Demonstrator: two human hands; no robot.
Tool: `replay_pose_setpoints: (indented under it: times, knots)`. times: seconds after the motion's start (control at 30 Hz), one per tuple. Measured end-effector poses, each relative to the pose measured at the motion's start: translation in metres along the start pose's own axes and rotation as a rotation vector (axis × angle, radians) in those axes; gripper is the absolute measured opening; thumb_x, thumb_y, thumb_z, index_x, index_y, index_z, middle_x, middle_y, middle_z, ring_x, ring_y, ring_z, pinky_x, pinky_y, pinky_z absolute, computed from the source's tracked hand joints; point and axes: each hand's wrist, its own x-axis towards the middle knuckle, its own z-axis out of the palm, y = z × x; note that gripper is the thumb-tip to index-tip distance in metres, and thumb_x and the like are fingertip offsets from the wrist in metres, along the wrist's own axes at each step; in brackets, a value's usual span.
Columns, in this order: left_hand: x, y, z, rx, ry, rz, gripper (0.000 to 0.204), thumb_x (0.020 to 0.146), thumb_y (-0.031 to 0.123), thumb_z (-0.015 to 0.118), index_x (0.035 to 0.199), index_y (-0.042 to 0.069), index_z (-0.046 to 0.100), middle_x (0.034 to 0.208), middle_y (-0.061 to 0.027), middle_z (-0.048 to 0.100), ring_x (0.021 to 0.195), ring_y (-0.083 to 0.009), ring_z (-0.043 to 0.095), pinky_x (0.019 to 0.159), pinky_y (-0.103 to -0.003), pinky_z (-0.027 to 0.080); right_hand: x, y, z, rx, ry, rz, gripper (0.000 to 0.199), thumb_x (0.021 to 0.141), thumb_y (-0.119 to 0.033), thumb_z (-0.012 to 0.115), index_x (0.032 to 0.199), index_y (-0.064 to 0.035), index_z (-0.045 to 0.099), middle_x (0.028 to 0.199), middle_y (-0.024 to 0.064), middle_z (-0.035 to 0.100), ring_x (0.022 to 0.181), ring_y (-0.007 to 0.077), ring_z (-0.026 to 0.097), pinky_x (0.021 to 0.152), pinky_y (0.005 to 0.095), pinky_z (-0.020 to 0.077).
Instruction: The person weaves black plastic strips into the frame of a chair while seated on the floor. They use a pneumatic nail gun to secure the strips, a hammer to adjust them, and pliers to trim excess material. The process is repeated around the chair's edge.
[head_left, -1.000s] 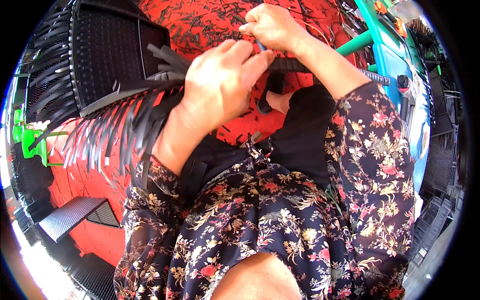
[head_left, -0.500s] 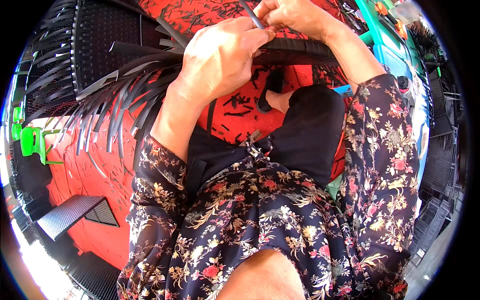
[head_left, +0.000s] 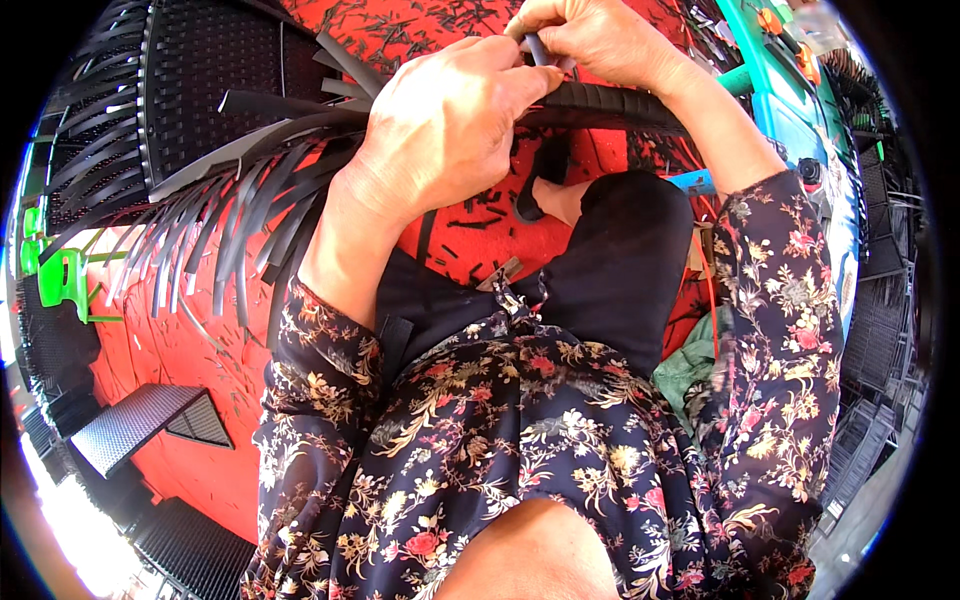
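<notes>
Both hands meet at the top, over a bar [head_left: 615, 102] of a black woven piece that is wrapped in flat dark strip. A short stretch of grey-black plastic strip [head_left: 537, 48] shows between them. My right hand [head_left: 598, 42] pinches this strip from the far side, thumb and fingers closed. Just left of it, my left hand [head_left: 445, 120] is closed at the bar, thumb and forefinger pressed by the strip; its other fingers are hidden underneath. The black woven panel [head_left: 215, 95] lies left of my left hand, with many loose strip ends [head_left: 245, 215] hanging from its edge.
Cut black strip scraps litter the red floor [head_left: 470, 240]. At left are a green plastic stool [head_left: 62, 278] and a dark woven piece [head_left: 135, 425]. A teal-blue surface [head_left: 785, 110] holds orange-handled tools at right. Green cloth [head_left: 690, 365] lies beside my right forearm.
The strip stuck up and away to the upper left before; now it is bent down between my fingers, with my right hand pinching it. My right forearm has shifted slightly right.
</notes>
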Motion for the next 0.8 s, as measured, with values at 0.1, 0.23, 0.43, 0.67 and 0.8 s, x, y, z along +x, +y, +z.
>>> replay_pose_setpoints:
  times: [0.1, 0.23, 0.43, 0.67, 0.8]
  knots:
    - [-0.001, 0.000, -0.001, -0.010, 0.023, 0.028, 0.040, 0.070, -0.011, 0.049, 0.105, 0.001, 0.065, 0.078, -0.0120, 0.054, 0.071, -0.0272, 0.062, 0.063, -0.034, 0.051, 0.001, -0.004, -0.002, 0.242, -0.095, 0.135, 0.023, 0.075, 0.007, 0.055, 0.094, 0.0024, 0.067, 0.078, 0.0069, 0.064, 0.072, 0.0150, 0.061, 0.067, 0.0294, 0.0497]
    - [0.000, 0.000, -0.002, -0.009, 0.007, 0.031, 0.039, 0.070, -0.011, 0.050, 0.105, 0.000, 0.065, 0.079, -0.0114, 0.055, 0.071, -0.0265, 0.062, 0.063, -0.034, 0.051, 0.008, 0.020, 0.000, 0.326, -0.179, 0.094, 0.022, 0.073, 0.009, 0.061, 0.093, 0.0030, 0.065, 0.081, 0.0065, 0.064, 0.073, 0.0152, 0.060, 0.068, 0.0277, 0.0487]
    - [-0.001, 0.001, -0.003, -0.018, -0.002, 0.036, 0.040, 0.070, -0.011, 0.050, 0.106, 0.000, 0.064, 0.086, -0.0113, 0.057, 0.072, -0.0256, 0.063, 0.064, -0.032, 0.052, 0.006, 0.015, 0.004, 0.255, -0.247, 0.142, 0.023, 0.072, 0.008, 0.063, 0.094, 0.0020, 0.066, 0.083, 0.0055, 0.065, 0.075, 0.0146, 0.059, 0.068, 0.0276, 0.0476]
    - [-0.002, 0.001, -0.006, -0.028, -0.023, 0.033, 0.040, 0.072, -0.010, 0.049, 0.108, 0.002, 0.064, 0.103, -0.0141, 0.060, 0.083, -0.0287, 0.065, 0.071, -0.033, 0.054, 0.000, 0.006, 0.001, 0.435, -0.434, 0.099, 0.030, 0.076, 0.008, 0.057, 0.104, 0.0016, 0.063, 0.091, 0.0052, 0.065, 0.084, 0.0145, 0.060, 0.071, 0.0281, 0.0475]
    - [0.000, 0.003, -0.006, -0.068, -0.030, 0.049, 0.041, 0.072, -0.010, 0.049, 0.107, 0.003, 0.065, 0.109, -0.0158, 0.061, 0.089, -0.0320, 0.065, 0.075, -0.036, 0.054, -0.007, 0.023, 0.016, 0.578, -0.316, -0.005, 0.023, 0.078, -0.002, 0.061, 0.101, 0.0006, 0.063, 0.092, 0.0061, 0.068, 0.084, 0.0147, 0.063, 0.077, 0.0284, 0.0490]
